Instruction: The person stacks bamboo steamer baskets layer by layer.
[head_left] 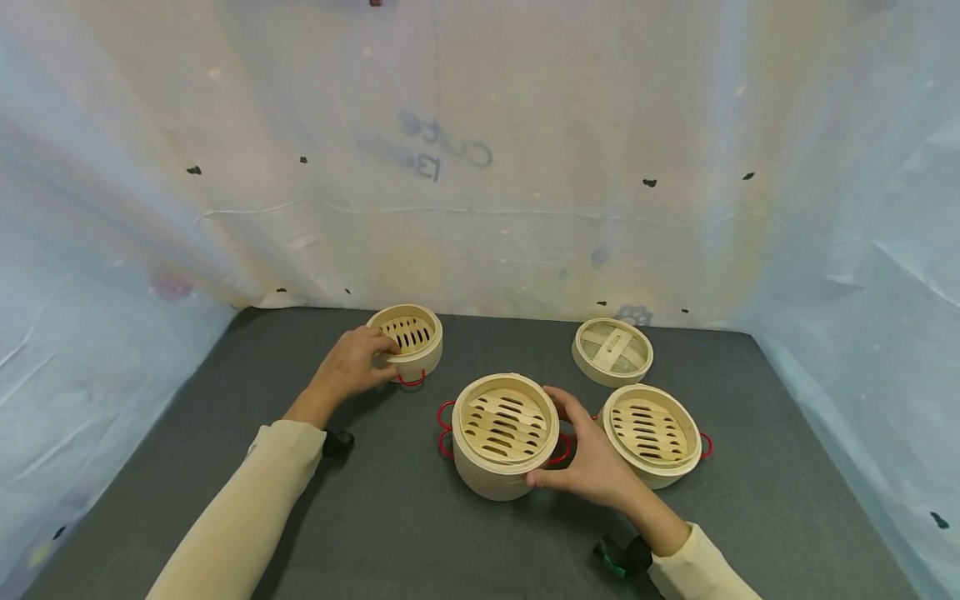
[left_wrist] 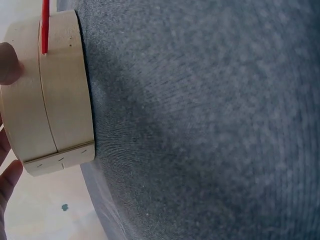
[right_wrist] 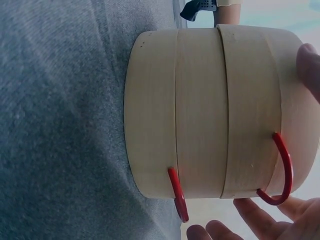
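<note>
A low bamboo steamer at the back left of the worktop is gripped at its side by the left hand. A steamer stack with red handles, set upright near the middle, is clasped from its right by the right hand. Beside that hand another steamer is placed, with a round lid laid behind it

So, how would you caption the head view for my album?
Left hand grips one bamboo steamer, right hand a taller stack; another steamer and a round lid sit right.
</note>
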